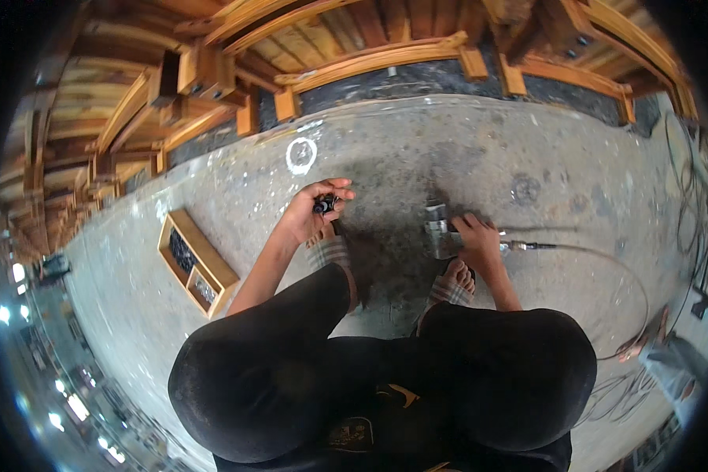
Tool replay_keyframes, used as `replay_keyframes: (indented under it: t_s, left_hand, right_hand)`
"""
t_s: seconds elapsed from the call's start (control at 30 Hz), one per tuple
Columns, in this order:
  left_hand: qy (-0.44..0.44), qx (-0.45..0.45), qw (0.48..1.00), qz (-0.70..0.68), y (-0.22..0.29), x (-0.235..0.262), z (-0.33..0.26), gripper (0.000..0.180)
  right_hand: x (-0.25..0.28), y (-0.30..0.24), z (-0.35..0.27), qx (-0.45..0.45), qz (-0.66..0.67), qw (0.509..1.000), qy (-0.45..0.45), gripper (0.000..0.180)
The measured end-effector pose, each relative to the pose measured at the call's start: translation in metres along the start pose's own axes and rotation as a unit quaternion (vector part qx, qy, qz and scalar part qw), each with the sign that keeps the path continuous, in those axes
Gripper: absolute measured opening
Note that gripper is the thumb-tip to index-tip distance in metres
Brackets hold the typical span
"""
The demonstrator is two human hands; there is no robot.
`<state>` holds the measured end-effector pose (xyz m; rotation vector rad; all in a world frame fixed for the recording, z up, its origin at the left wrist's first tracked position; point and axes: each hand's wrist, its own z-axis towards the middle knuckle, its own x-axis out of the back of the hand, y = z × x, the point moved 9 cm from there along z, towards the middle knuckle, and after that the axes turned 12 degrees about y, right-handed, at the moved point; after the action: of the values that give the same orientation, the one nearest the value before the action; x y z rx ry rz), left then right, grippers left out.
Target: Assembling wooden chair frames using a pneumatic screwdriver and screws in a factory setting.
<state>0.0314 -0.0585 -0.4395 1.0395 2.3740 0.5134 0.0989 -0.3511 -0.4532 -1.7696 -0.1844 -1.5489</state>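
My left hand (pixel 316 206) is raised above the floor, its fingers partly curled round a small black part (pixel 323 205) in the palm; its exact kind is too small to make out. On the right, my right hand (pixel 477 236) grips a silver air-powered driver (pixel 436 226) by its handle, just over the floor in front of my right foot. An air hose (pixel 539 245) runs from the handle toward the right. To the left of my left forearm lies a wooden box (pixel 226 277) with two compartments, one of black small parts (pixel 182 252), the other of shiny small pieces (pixel 204 289).
Wooden furniture frames (pixel 370 67) line the far side on dark matting (pixel 417 82). A chalked white ring (pixel 301 156) marks the concrete floor. Cables (pixel 688 181) and hose coils (pixel 621 397) lie at the right, where another person's foot (pixel 631 348) shows.
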Motion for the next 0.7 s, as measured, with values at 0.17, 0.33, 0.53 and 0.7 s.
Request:
replay_keyframes:
  t_s: [0.17,0.33,0.53,0.7]
  left_hand:
    - [-0.064,0.013,0.996,0.054,0.01,-0.046,0.005,0.036]
    - [-0.055,-0.021,0.993,0.103,0.017,-0.066,0.009,0.026]
    - [-0.025,-0.034,0.988,0.148,0.017,-0.058,0.013,0.031]
    - [0.057,-0.011,0.983,0.172,0.016,-0.049,0.013,0.023]
  right_hand:
    - [0.018,-0.023,0.01,0.031,0.051,0.998,0.032,0.046]
    - [0.044,-0.049,0.015,0.078,0.075,0.99,0.09,0.041]
    - [0.051,-0.074,0.019,0.135,0.068,0.984,0.098,0.051]
    - [0.041,-0.083,0.024,0.157,0.064,0.984,0.058,0.041]
